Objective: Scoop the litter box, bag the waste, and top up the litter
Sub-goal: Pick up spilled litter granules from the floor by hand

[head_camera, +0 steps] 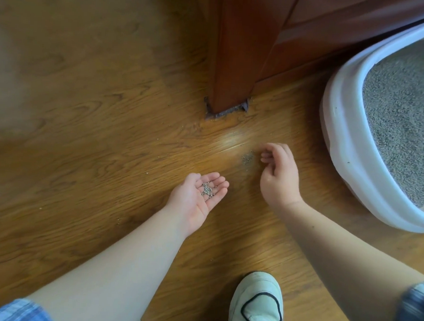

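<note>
My left hand (199,199) lies palm up just above the wooden floor, fingers relaxed, with a small heap of grey litter grains (207,190) in the palm. My right hand (279,175) hovers to its right with fingers loosely curled, holding nothing that I can see, its fingertips beside a little patch of spilled litter (247,158) on the floor. The white litter box (341,113), filled with grey litter (405,116), stands at the right edge.
A reddish wooden furniture leg (233,63) stands on the floor straight ahead, with dust at its base. My pale green shoe (257,307) is at the bottom. Stray grains dot the wooden floor (97,129).
</note>
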Demonstrator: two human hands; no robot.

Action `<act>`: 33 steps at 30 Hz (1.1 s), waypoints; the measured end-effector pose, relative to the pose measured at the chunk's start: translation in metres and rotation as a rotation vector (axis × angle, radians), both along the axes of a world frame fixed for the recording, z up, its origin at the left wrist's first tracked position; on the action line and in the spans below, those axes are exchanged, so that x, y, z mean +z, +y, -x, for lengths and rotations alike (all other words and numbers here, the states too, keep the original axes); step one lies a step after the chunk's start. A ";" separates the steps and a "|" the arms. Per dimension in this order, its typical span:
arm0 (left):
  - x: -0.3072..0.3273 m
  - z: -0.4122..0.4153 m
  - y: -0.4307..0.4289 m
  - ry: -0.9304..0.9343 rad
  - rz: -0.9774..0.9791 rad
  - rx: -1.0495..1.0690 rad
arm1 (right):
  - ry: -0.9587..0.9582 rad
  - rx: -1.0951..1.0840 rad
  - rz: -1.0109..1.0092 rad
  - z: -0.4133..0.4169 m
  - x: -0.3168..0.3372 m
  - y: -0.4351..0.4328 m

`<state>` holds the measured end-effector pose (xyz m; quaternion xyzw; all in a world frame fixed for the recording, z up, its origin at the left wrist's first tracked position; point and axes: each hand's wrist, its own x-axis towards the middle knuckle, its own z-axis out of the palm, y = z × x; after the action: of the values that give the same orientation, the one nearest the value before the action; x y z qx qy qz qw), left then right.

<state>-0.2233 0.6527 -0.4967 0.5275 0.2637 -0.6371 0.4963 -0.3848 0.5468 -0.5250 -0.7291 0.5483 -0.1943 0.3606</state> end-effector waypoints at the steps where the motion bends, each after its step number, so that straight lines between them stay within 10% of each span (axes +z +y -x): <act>1: 0.001 -0.002 0.003 0.000 0.001 0.011 | -0.016 0.031 0.007 -0.005 0.000 0.007; 19: 0.034 -0.126 0.084 -0.140 0.097 0.620 | -0.085 0.757 -0.217 -0.215 -0.009 0.087; 33: 0.039 -0.112 0.048 -0.093 0.113 0.542 | 0.552 0.845 0.266 -0.200 -0.039 0.064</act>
<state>-0.1113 0.7010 -0.4579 0.4380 0.3364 -0.4697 0.6888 -0.1850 0.6111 -0.5642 -0.9504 0.2514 0.0996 0.1539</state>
